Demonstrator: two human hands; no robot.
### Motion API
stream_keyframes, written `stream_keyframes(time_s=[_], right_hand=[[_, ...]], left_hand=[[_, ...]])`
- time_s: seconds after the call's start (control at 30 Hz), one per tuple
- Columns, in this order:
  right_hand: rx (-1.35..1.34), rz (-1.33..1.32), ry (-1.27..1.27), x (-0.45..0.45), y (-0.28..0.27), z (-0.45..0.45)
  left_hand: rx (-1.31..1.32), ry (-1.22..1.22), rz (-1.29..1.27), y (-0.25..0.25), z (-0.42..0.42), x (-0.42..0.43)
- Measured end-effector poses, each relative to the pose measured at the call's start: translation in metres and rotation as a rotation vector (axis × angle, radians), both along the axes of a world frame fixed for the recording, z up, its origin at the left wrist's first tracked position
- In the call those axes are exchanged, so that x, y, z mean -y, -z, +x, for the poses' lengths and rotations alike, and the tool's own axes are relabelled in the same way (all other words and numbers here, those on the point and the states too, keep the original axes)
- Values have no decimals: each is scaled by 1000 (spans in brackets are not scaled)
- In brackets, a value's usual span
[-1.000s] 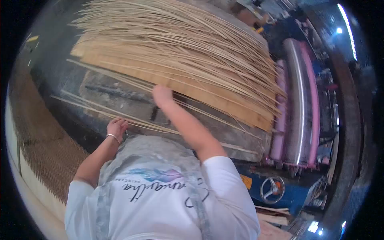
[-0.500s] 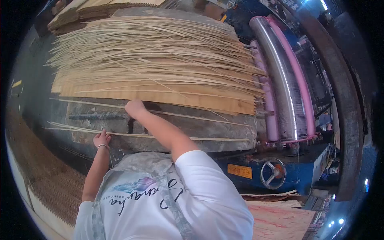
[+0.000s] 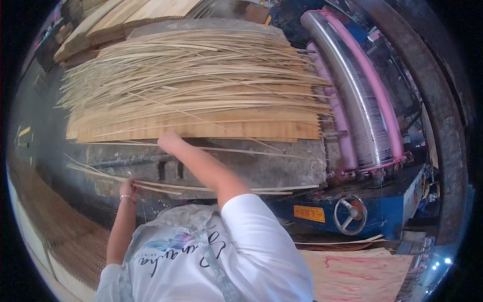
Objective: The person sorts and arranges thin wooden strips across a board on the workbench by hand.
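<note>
From my feed I look down on a grey worktable [image 3: 282,171] with a broad pile of thin wood strips [image 3: 191,75] lying across it on a veneer sheet [image 3: 251,130]. My left hand [image 3: 128,188] is nearly closed, its fingers pinched on a few loose strips [image 3: 100,173] that run along the near side of the table, their left ends fanned slightly apart. A bracelet [image 3: 129,197] circles that wrist. My right hand [image 3: 171,142] is farther forward, at the near edge of the veneer sheet, with its back to me and its fingers curled out of sight. A single long strip [image 3: 241,151] shows on both sides of it, but I cannot tell whether the hand has hold of it or how far open the fingers are. The right forearm crosses over the near strips. Most of the piled strips lie roughly lengthwise, with a few slanting over the others, and their right ends stick out toward a pink roller [image 3: 342,126]. Just beyond that I see a shiny metal roller [image 3: 347,75] with a pink cover [image 3: 372,80] along its far side. Below the rollers, on the blue machine frame, are a handwheel [image 3: 350,215] and an orange warning label [image 3: 309,213]. At the lower right lies a red-streaked wood sheet [image 3: 357,274], and stacked veneer [image 3: 121,20] sits at the upper left.
</note>
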State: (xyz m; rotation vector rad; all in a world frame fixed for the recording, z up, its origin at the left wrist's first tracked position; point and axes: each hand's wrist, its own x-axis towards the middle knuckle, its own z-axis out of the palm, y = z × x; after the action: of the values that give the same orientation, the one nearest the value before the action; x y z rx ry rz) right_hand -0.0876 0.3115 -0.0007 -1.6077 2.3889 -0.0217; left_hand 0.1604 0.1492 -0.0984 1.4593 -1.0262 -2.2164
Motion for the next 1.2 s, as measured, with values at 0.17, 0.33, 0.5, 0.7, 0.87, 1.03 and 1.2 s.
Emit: stream_keyframes(time_s=[0.17,0.33,0.5,0.7,0.87,1.03,1.2], right_hand=[[21,34,-42,-40,-44,6],[-127,-222,-99,-67,-110,17],[-210,-547,-80,-123,-147,-24],[-283,-681,31,-148,-100,-49],[-333,-676,128,-179,-75,-59],[-567,-588,204,-258,-54,-126],[-672,-506,476,-338,-30,-203]], left_hand=[[-142,145,210,-64,30,-41],[-332,134,64,-126,20,-32],[-493,156,-195,-202,-5,-10],[-502,55,-289,-222,-12,-21],[-535,78,42,-137,-15,-14],[-475,53,140,-125,-45,-62],[-391,44,161,-126,-70,-99]])
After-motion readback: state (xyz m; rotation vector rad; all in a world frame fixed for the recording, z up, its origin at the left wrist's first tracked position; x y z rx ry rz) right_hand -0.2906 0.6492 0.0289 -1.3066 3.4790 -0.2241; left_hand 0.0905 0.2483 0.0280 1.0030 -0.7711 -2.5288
